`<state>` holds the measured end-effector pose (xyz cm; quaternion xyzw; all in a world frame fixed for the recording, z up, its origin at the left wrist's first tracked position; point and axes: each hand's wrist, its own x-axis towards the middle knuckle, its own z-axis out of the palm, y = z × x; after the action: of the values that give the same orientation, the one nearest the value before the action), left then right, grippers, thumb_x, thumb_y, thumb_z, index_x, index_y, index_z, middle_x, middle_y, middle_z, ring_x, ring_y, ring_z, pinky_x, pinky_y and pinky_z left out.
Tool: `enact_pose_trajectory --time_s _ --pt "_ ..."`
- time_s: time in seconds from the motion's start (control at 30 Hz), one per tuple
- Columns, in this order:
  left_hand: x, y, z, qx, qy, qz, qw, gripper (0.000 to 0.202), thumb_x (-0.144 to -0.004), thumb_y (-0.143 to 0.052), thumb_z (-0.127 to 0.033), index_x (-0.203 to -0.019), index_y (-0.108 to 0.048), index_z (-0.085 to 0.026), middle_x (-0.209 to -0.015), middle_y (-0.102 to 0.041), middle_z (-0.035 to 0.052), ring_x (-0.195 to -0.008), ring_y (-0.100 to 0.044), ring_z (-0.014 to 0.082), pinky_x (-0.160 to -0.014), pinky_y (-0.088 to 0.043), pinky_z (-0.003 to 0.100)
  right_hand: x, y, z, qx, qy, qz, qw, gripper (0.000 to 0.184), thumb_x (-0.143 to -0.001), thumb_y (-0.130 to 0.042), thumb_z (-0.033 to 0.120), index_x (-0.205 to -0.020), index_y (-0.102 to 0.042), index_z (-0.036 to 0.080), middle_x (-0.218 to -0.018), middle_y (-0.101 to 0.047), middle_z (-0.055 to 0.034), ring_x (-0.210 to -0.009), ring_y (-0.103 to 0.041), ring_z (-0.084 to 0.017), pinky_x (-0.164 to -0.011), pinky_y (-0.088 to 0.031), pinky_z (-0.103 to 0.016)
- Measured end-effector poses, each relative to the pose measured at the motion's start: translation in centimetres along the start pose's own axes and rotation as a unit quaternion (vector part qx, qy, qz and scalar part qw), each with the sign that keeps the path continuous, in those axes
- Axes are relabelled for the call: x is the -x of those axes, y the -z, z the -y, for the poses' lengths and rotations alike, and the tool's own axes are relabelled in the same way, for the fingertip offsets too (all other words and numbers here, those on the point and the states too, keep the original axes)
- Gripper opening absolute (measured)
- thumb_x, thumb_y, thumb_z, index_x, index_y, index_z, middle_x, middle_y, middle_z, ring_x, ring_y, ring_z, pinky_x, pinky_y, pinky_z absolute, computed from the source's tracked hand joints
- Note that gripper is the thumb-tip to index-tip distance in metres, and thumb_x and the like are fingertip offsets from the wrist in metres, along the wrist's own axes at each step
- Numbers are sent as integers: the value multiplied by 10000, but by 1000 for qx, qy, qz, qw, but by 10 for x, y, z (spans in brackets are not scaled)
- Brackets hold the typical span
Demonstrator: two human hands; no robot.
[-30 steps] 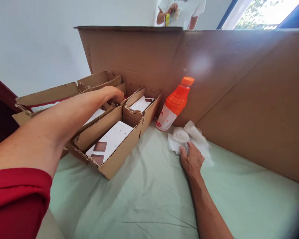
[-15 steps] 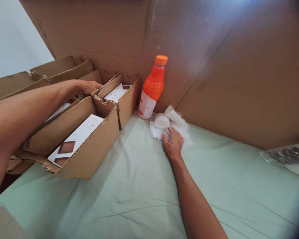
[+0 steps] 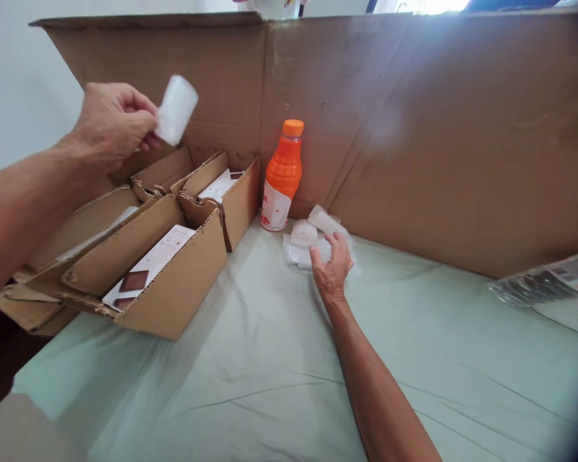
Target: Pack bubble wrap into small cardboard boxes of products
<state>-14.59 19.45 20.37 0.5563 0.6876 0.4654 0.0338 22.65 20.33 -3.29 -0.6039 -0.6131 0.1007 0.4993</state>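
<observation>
Left hand (image 3: pixel 113 122) pinches white plastic-wrap roll (image 3: pixel 176 110); light grip best, avoids crushing. Right hand (image 3: pixel 333 264), fingers parted, at translucent bubble-wrap pile (image 3: pixel 296 253); contact unclear.

Glare from the bright window (image 3: pixel 426 6) hazes the cardboard panel (image 3: pixel 443 147), soft shadows cross the green cloth (image 3: pixel 270 359), and the lower-right corner blurs dark.

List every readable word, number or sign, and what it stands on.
No text is legible.
White label on the orange plastic bottle: red marks, too blurred.
White item with two brown squares in the front brown cardboard bin: print too small.
White printed item in the cardboard bin beside the bottle: too small.
Clear plastic packaging, right edge: too blurred.
</observation>
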Motion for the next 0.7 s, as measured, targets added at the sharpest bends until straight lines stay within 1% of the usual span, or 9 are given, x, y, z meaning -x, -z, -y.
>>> enact_pose_trajectory --time_s 0.1,0.2,0.27,0.3,0.33,0.4,0.5,0.6,0.7 --pt "66 2 -48 109 -135 8 985 82 -751 -680 -158 -825 -703 -185 -722 -698 -8 -633 -634 117 -579 -513 253 3 21 65 -244 18 74 967 581 -885 -610 580 -1354 -570 239 -1384 -646 -132 -1283 -601 -281 -1086 -458 -519" --pt "123 -15 -86 113 -227 203 946 156 -775 -617 -156 -860 -735 -216 -780 -720 -10 -669 -631 123 -590 -498 256 15 38 124 -410 26 149 899 626 -900 -589 636 -1390 -528 252 -1277 -695 -108 -1154 -677 -255 -976 -543 -454" --pt "136 -19 -97 109 -223 358 900 232 -795 -613 -189 -984 -740 -234 -863 -741 -1 -730 -658 140 -640 -522 268 15 47 139 -428 32 125 894 572 -881 -627 611 -1318 -565 246 -1164 -721 -76 -1056 -703 -243 -933 -558 -439" --pt "134 -16 -95 105 -205 391 891 283 -804 -615 -212 -1062 -729 -240 -905 -747 6 -770 -673 151 -675 -534 279 9 53 136 -413 32 91 906 525 -870 -650 581 -1266 -586 243 -1102 -726 -59 -1003 -708 -237 -915 -560 -435" --pt "127 -9 -88 95 -182 388 899 335 -814 -616 -240 -1136 -710 -245 -946 -749 14 -813 -684 164 -717 -542 293 0 59 127 -376 30 51 925 479 -856 -672 551 -1214 -603 242 -1055 -723 -50 -964 -706 -238 -901 -559 -435" --pt "105 18 -61 44 -126 297 945 385 -835 -594 -291 -1206 -684 -243 -980 -747 25 -872 -688 187 -784 -537 322 -28 70 92 -242 20 -29 970 408 -823 -705 503 -1131 -626 246 -1020 -709 -65 -942 -688 -271 -883 -543 -457" --pt "75 66 0 -103 -22 190 976 328 -819 -580 -350 -1084 -727 -222 -953 -745 35 -873 -675 209 -796 -511 330 -73 77 18 74 -1 -25 997 420 -832 -673 483 -1191 -629 270 -1103 -681 -143 -1074 -633 -383 -960 -449 -570" --pt "68 96 54 -200 63 249 946 326 -800 -567 -369 -1020 -741 -203 -893 -748 25 -862 -670 230 -767 -501 311 -92 65 -47 202 -20 82 976 505 -754 -716 547 -1134 -645 221 -1097 -671 -206 -1084 -614 -438 -913 -427 -598" --pt "74 93 81 -244 49 298 921 387 -810 -596 -378 -1126 -712 -188 -996 -761 24 -938 -668 240 -820 -499 299 -81 45 -82 174 31 154 972 406 -826 -582 586 -952 -668 209 -1031 -688 -197 -1030 -638 -386 -852 -465 -516"
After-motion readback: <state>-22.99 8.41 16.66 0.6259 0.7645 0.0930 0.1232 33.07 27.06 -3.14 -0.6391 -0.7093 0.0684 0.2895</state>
